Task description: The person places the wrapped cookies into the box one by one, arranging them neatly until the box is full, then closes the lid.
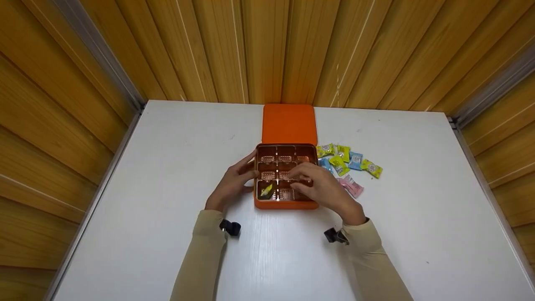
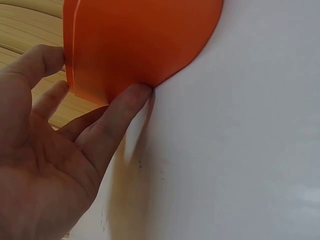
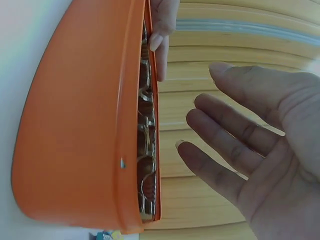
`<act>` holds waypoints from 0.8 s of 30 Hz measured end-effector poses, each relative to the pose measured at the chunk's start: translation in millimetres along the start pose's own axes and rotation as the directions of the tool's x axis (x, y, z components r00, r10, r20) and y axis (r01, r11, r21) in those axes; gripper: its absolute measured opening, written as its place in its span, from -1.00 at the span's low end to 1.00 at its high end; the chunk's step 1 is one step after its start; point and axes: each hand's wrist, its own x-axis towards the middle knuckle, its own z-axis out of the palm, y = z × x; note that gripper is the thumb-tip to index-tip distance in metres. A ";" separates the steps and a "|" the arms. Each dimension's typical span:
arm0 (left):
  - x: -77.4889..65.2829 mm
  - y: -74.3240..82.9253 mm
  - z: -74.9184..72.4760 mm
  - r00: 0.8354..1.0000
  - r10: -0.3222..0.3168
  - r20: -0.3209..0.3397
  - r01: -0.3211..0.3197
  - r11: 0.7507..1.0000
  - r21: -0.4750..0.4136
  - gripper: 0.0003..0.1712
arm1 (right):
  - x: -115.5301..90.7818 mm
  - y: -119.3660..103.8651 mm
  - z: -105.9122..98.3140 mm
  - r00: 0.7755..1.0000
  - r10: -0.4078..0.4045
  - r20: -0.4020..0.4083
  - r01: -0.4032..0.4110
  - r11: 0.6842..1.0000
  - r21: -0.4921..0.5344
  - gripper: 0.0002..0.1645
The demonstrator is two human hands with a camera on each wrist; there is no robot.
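An open orange box (image 1: 286,205) with a clear divided insert sits mid-table, its lid (image 1: 289,123) laid back behind it. One yellow-green wrapped candy (image 1: 266,191) lies in the near-left compartment. My left hand (image 1: 230,182) holds the box's left side, thumb at the rim and other fingers against the outer wall. Over the right half of the box hovers my right hand (image 1: 324,184); its fingers (image 3: 215,172) are loosely bent and apart, with nothing between them in the right wrist view. Some right-hand compartments are hidden under this hand.
Right of the box lie several small wrapped candies: yellow-green ones (image 1: 371,168), blue ones (image 1: 355,160) and a pink wrapper (image 1: 351,186). They rest on a white table (image 1: 188,138). Wood-panelled walls (image 1: 259,50) stand behind and at both sides.
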 end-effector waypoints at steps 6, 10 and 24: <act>0.2 -0.4 -0.4 1.000 -0.001 0.005 0.001 1.000 -0.003 -0.19 | -7.8 7.4 -6.8 0.998 -0.009 -0.066 0.008 1.000 -0.007 -0.70; 0.5 -1.2 -0.9 1.000 0.003 0.009 -0.003 1.000 0.008 -0.19 | -12.4 12.3 -10.3 0.994 -0.016 -0.111 0.013 0.999 -0.035 -0.68; 0.6 -1.3 -1.2 1.000 0.007 0.017 -0.007 0.999 -0.036 -0.19 | -30.9 28.3 -24.1 0.977 0.106 -0.185 -0.112 0.993 -0.023 -0.62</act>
